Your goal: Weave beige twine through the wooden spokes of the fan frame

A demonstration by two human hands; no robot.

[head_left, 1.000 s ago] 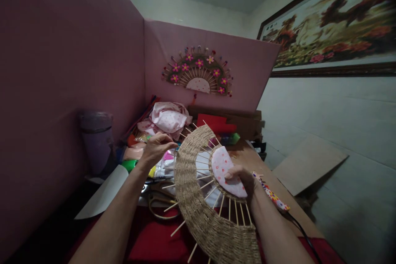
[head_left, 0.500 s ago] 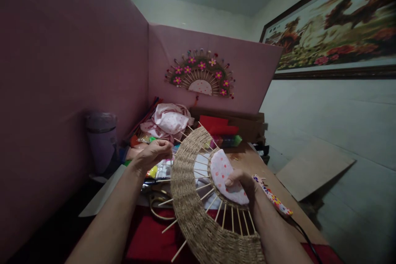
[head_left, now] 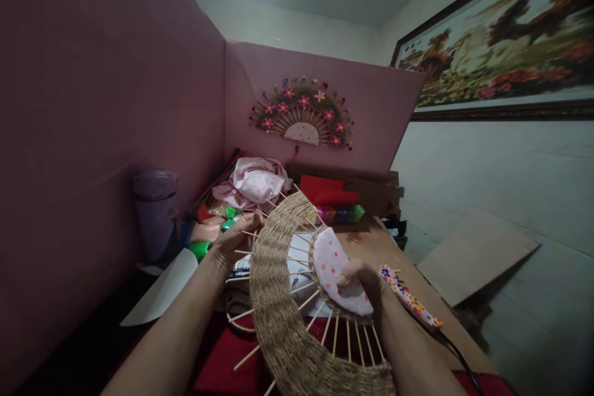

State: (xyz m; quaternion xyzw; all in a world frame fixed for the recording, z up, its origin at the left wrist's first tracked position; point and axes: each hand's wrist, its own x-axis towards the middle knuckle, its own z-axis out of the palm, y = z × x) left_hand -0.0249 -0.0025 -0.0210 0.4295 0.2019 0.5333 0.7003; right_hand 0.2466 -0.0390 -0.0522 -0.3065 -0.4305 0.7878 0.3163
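A half-round woven fan (head_left: 273, 297) fills the middle of the view, tilted. Its band of twisted brown cord runs across thin wooden sticks, whose bare ends poke out past the outer edge. At its centre sits a white half-disc of cloth with red dots (head_left: 331, 263). My right hand (head_left: 359, 281) grips this half-disc, thumb on the front and fingers hidden behind. My left hand (head_left: 241, 235) is closed at the fan's upper left edge, its fingertips pinched on a stick end there; the fan partly covers them.
A finished flowered fan (head_left: 301, 114) hangs on the pink board. Behind my hands lie bunched dotted cloth (head_left: 260, 179), red sheets (head_left: 325, 189) and coloured packets (head_left: 204, 232). A flower-patterned tool with a black cord (head_left: 411, 297) lies right; a lilac tumbler (head_left: 156, 210) stands left.
My left hand has moved right and slightly down onto the fan's edge. The fan has shifted slightly left and turned a little, still in my right hand.
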